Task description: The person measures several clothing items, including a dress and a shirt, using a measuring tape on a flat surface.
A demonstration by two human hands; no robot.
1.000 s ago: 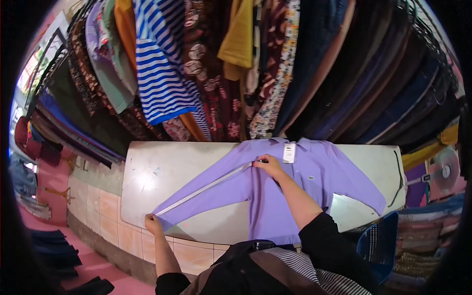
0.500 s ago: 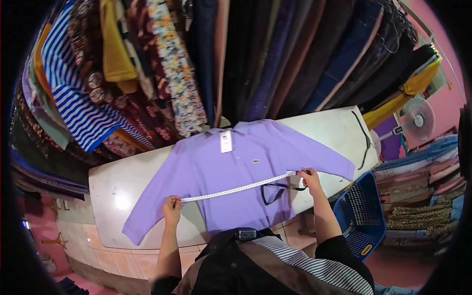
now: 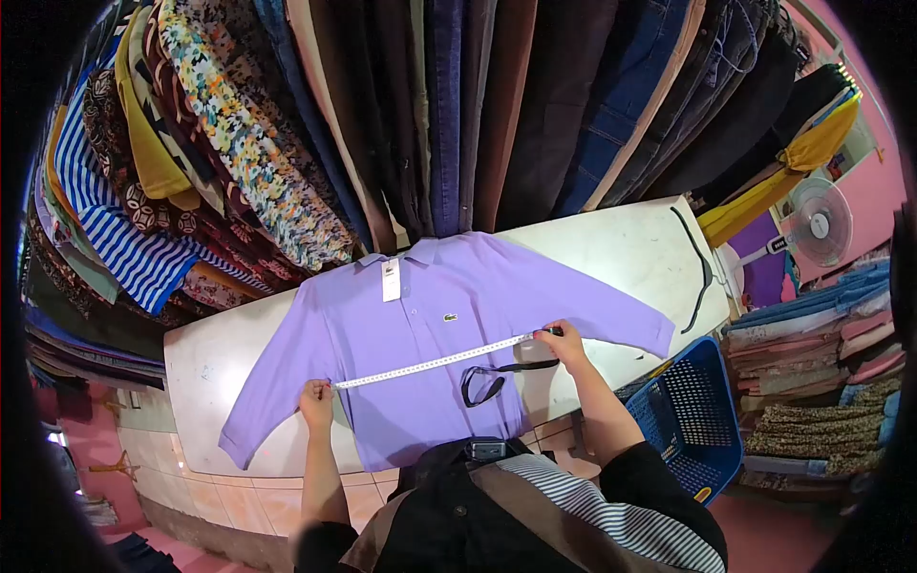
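Observation:
A lilac long-sleeved polo shirt (image 3: 430,325) lies flat, front up, on a white table (image 3: 611,248), with a white tag at its collar. A white measuring tape (image 3: 430,364) is stretched across the shirt's chest. My left hand (image 3: 316,401) pins one end at the shirt's left side seam. My right hand (image 3: 564,342) holds the other end at the right side seam. A dark loop of the tape's slack hangs below my right hand.
Hanging clothes (image 3: 458,115) fill a rack behind the table. A blue plastic basket (image 3: 688,411) stands on the floor at the right. Folded fabric stacks (image 3: 812,382) and a fan (image 3: 820,224) are at the far right. A black cord (image 3: 702,267) lies on the table's right end.
One second ago the tape ran along the left sleeve from cuff to shoulder. Both hands then moved it across the chest, and since half a second ago they have shifted only slightly.

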